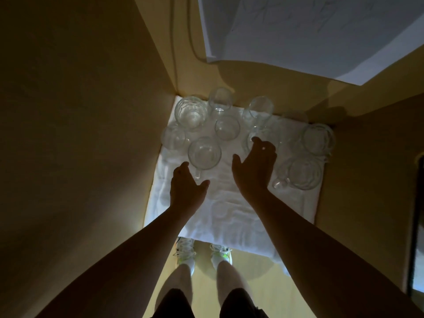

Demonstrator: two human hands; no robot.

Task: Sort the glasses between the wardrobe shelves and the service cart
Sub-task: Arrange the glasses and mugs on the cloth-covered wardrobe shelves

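Clear glasses stand clustered on a white cloth (229, 210) lining a wardrobe shelf (358, 180), lit from the front and dim at the back. I count a handled mug (204, 154) nearest the middle, its handle pointing toward 6 o'clock; a ribbed tumbler (190, 111) at 11 o'clock from it; a round-bowled glass (227, 127) at 1 o'clock; and a tall glass (220, 99) against the back wall at 12. A faint glass (173, 137) sits at 10 o'clock by the left panel. To the 3 o'clock side stand a second handled mug (304, 172), a wide ribbed glass (319, 138) beyond it, and another tall glass (261, 109) at the rear.

My left hand (187, 191) hangs just below the middle mug at its 7 o'clock, fingers relaxed and spread, thumb out toward 3; whether a fingertip touches the handle I cannot tell. It holds nothing. My right hand (254, 166) is likewise loose and empty, palm turned inward, fingers reaching toward 12 and overlapping a half-hidden glass (257, 134) behind them; contact is unclear.

Tan wardrobe panels (80, 134) close in at 9 and 3 o'clock. A pale sheet (309, 31) slants overhead at 1 o'clock. At 6 o'clock, two white sneakers (204, 253) stand on a yellowish floor (202, 294).
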